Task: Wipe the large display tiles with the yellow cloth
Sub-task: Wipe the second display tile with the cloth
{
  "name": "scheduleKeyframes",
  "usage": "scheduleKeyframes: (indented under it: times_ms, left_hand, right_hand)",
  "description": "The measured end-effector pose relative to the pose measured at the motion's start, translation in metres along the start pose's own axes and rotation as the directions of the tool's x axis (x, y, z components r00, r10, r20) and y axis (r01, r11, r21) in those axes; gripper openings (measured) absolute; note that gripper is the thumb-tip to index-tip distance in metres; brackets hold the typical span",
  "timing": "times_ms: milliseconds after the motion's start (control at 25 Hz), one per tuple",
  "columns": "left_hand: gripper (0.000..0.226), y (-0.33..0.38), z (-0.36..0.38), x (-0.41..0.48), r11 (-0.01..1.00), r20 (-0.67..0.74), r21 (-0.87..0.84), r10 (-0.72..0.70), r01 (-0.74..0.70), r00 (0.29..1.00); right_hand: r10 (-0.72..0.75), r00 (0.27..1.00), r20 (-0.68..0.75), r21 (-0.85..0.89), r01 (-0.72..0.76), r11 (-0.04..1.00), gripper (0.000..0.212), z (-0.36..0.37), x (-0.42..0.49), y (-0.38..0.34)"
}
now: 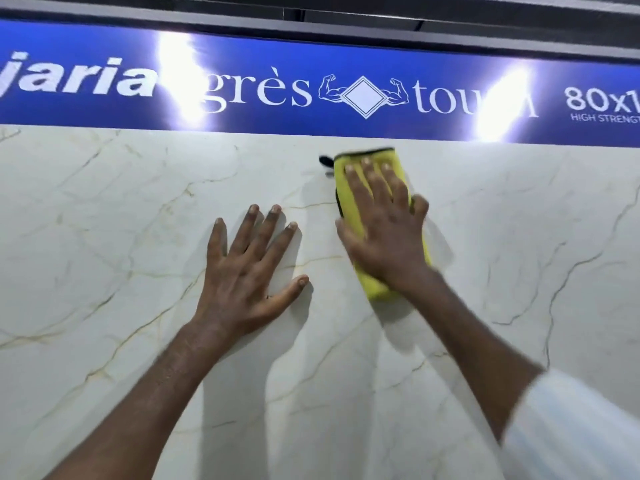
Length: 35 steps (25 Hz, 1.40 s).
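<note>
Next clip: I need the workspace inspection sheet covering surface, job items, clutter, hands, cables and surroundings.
Surface: tile, pale, glossy, with thin veins, below the banner.
Job's things: cloth, yellow, folded, flat on the tile near its top edge; black tag at the cloth's upper left corner.
Clutter: nothing seen.
Grippers: left hand flat on bare tile, fingers spread; right hand presses the cloth with straight fingers, blurred.
Cables: nothing seen.
Surroundings: blue banner with white lettering and light glare; white sleeve on the right arm.
</note>
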<state>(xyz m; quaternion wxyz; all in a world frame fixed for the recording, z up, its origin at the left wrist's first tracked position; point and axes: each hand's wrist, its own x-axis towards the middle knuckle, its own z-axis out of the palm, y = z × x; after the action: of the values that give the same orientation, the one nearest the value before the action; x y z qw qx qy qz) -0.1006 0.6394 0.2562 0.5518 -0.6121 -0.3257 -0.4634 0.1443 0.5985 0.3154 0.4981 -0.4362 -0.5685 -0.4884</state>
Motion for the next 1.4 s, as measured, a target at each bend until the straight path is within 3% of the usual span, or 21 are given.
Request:
scheduleKeyframes:
  times_ms: [200,440,560,720,960,1240,1400]
  left_hand:
    - [0.082,0.002,0.002,0.002,1.0,-0.021,-0.014,0.007,-0.007,1.0]
    - [0.079,0.002,-0.005,0.004,1.0,0.011,-0.013,0.01,-0.01,1.0]
    - [0.075,0.003,-0.015,-0.015,0.991,0.004,-0.114,0.069,-0.068,0.998]
    - [0.074,0.017,-0.023,-0.092,0.986,0.036,-0.113,0.126,-0.121,0.991]
    - [0.077,0.017,-0.016,-0.103,0.99,0.049,-0.044,0.139,-0.136,0.989]
    - [0.074,0.019,-0.03,-0.102,0.994,0.15,-0.006,0.105,-0.106,0.983]
    - [0.067,0.036,-0.059,-0.146,0.986,0.158,-0.149,0.092,-0.068,0.983]
  right_hand:
    - [-0.009,1.0,0.01,-0.017,0.01,1.0,0.079,0.002,-0.12,-0.029]
    - [0.066,0.994,0.085,-0.004,-0.065,0.998,0.08,0.001,0.038,-0.043]
    - [0.099,0.991,0.096,-0.017,-0.097,0.995,0.077,0.007,0.073,-0.049]
    - [-0.024,0.999,0.042,0.0,0.024,1.0,0.077,0.006,-0.003,-0.054]
    - [0.049,0.998,0.033,0.017,-0.049,0.999,0.076,-0.002,-0.25,-0.085]
    - [0.065,0.997,0.038,0.075,-0.068,0.995,0.076,0.004,-0.115,-0.081]
    - [0.014,1.0,0.01,0.045,-0.015,0.999,0.073,0.007,-0.184,-0.08]
